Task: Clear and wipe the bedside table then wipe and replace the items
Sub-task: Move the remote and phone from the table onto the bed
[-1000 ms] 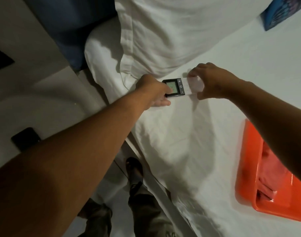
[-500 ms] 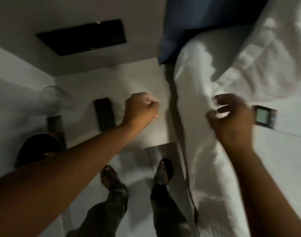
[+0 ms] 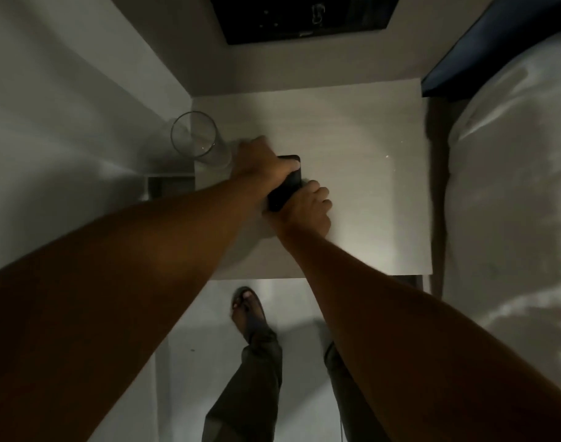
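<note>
Over the bedside table [image 3: 352, 148], in the one head view I had, both hands met at the left-middle of the top. My left hand [image 3: 266, 164] was closed around the far end of a dark, flat handset, probably a phone [image 3: 285, 183], and my right hand [image 3: 308, 208] gripped its near end from the right, fingers curled against it. I could not tell whether the phone was lifted or flat on the wood.

I judged this to be the clearing step: the phone was being taken up, and the table was not yet wiped. An empty drinking glass [image 3: 196, 138] stood at the far left corner, just beside my left hand, so the next move called for lifting the phone toward me and right, away from that glass.

Room was best on the right, where the tabletop lay bare up to its edge. Beyond a narrow dark gap the white bed [image 3: 512, 218] offered a place to set things. Walls closed the far and left sides; the near edge opened onto floor by my sandalled foot [image 3: 245, 311].
</note>
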Demonstrator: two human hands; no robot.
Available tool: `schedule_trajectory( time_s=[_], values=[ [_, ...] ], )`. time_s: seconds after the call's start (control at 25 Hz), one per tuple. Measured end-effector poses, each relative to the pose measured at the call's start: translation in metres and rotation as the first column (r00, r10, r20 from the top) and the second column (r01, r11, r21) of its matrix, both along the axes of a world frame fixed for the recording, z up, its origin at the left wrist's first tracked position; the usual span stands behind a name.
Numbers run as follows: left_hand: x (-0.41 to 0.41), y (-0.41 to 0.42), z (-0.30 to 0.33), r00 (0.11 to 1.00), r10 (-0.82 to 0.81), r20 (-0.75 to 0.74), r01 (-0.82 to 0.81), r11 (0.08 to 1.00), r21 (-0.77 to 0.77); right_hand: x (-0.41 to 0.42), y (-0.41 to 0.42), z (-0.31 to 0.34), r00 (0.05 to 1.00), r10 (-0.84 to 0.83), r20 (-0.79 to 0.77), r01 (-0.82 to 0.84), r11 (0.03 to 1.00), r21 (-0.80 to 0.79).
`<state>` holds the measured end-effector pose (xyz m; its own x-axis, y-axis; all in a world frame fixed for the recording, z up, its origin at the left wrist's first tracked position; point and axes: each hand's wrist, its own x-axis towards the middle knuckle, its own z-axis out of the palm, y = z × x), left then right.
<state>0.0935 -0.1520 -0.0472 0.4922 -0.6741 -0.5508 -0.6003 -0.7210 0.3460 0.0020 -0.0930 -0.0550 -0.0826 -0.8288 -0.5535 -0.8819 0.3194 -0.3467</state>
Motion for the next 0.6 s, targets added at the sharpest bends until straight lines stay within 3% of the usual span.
schedule_trajectory(
  time_s=[0.16,0.32,0.4,0.6],
  values=[
    [-0.007,-0.003,-0.008,0.996,-0.091,-0.003,0.091,0.996,-0.025,0.001,-0.005,-0.009,0.998,0.058,-0.027,-0.059,0.997,-0.046],
    [-0.019,0.011,0.01,0.97,0.028,-0.241,-0.036,0.999,-0.027,-0.048,-0.004,0.023,0.981,0.187,-0.051,-0.19,0.98,-0.053],
    [-0.046,0.021,0.034,0.938,0.005,-0.346,-0.016,0.999,-0.03,-0.089,0.002,0.055,0.973,0.224,-0.053,-0.227,0.971,-0.072],
    [-0.165,0.044,0.116,0.727,-0.06,-0.684,-0.064,0.986,-0.154,-0.259,0.019,0.152,0.951,0.308,-0.024,-0.306,0.931,-0.197]
  ],
)
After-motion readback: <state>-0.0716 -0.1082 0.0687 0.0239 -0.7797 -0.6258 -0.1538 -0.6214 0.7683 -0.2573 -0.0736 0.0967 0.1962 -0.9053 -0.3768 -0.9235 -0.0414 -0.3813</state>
